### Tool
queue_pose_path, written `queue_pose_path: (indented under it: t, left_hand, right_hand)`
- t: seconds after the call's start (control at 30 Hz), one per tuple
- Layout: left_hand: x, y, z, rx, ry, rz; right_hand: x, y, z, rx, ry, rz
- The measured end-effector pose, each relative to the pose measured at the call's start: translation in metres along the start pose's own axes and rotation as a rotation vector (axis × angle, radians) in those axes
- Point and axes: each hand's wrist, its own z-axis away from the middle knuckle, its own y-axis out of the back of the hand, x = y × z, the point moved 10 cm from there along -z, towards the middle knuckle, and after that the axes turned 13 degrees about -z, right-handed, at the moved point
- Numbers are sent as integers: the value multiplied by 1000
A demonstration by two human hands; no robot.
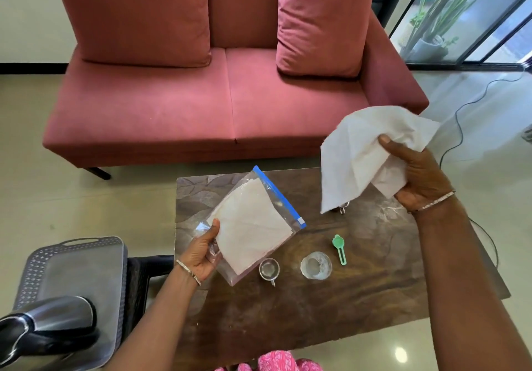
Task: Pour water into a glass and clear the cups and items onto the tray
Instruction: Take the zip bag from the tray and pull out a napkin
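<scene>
My left hand grips the lower corner of a clear zip bag with a blue seal, folded white tissues inside, held above the dark wooden table. My right hand holds a loose white tissue raised over the table's far right. On the table stand a small steel cup and a clear glass, side by side. A green plastic strainer lies just right of the glass. A grey perforated tray sits at the lower left, with a steel and black jug on its near end.
A small metal item pokes out from under the tissue on the table. A red sofa with two cushions stands behind the table. A black cable runs over the tiled floor at the right, near glass doors.
</scene>
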Motion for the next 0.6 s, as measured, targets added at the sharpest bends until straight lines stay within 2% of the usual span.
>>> queue_pose_path:
  t: [0.07,0.1,0.13,0.23,0.3,0.47,0.6]
  left_hand:
    - [1,4,3,-3,-12,20]
    - [1,6,4,-6,-18,29]
    - [3,8,5,-12,-25,36]
    - [7,7,6,-59,-45,43]
    - [9,3,7,-100,-61,44]
    - [8,-4,10,-135,-63,45]
    - [1,-1,11,-145,-53,86]
  right_hand:
    - [-9,0,-1,20,29,81]
    - [-15,1,0,52,62,195]
    - [-24,5,1,101,124,380]
    - [-45,2,6,225,352,1176]
    - [-21,-10,8,142,339,1385]
    - [75,-40,20,-146,154,1293]
    - [133,-36,28,-146,-98,1017]
